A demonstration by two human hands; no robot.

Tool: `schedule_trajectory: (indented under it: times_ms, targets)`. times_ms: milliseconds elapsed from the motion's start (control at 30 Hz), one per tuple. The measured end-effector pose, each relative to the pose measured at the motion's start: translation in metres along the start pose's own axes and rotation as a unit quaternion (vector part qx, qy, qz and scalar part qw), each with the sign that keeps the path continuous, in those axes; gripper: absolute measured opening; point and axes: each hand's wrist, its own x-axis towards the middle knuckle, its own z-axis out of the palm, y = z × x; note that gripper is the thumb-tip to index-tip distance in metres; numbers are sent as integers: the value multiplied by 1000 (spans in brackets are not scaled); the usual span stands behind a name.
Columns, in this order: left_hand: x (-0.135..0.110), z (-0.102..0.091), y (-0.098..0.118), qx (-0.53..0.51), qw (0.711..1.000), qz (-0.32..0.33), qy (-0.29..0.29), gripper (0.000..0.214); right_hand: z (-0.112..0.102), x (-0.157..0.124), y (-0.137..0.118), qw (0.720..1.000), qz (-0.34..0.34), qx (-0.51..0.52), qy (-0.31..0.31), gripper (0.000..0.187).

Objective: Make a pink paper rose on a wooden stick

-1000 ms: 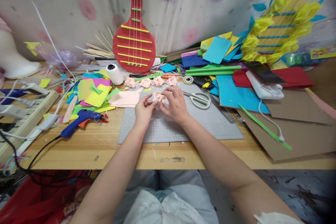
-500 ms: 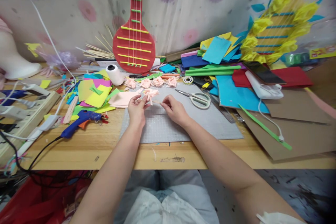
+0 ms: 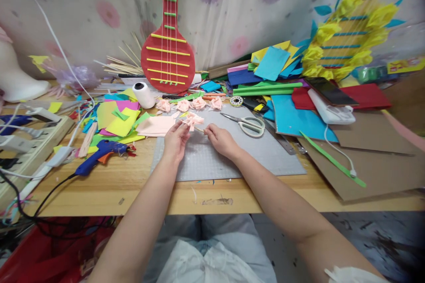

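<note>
My left hand [image 3: 175, 143] is closed on a pale pink crepe-paper flower [image 3: 194, 119], gripping it at its left side above the grey cutting mat [image 3: 206, 163]. A thin stick [image 3: 199, 130] shows between the flower and my right hand [image 3: 220, 139], whose fingers pinch its right end. How the stick joins the flower is hidden. Several finished pink paper flowers [image 3: 199, 103] lie in a row just beyond my hands. Folded pink crepe paper [image 3: 154, 126] rests to the left, touching the mat's edge. Scissors [image 3: 250, 126] lie on the mat to the right.
A blue glue gun [image 3: 99, 155] lies at left, near a power strip [image 3: 49, 141]. Behind stand a red paper lute [image 3: 168, 59] and a white thread cone [image 3: 143, 95]. Coloured sheets [image 3: 299, 117], a phone [image 3: 328, 91] and brown cardboard [image 3: 375, 168] crowd the right.
The pink flower has turned a little and moved slightly right in my left fingers. My right hand's fingers have curled in more around the stick's end. The view has shifted slightly.
</note>
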Motion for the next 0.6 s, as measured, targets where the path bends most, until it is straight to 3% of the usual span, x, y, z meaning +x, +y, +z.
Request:
schedule_trajectory:
  times_ms: [133, 333, 600]
  targets:
    - [-1, 1, -1, 23, 1000, -3, 17, 26, 3, 1, 5, 999, -14, 31, -15, 24]
    - [-1, 2, -1, 15, 998, 45, 51, 37, 6, -1, 1, 997, -21, 72, -5, 21]
    - [-2, 3, -2, 8, 995, 89, 36, 50, 7, -1, 0, 996, -43, 74, -2, 20]
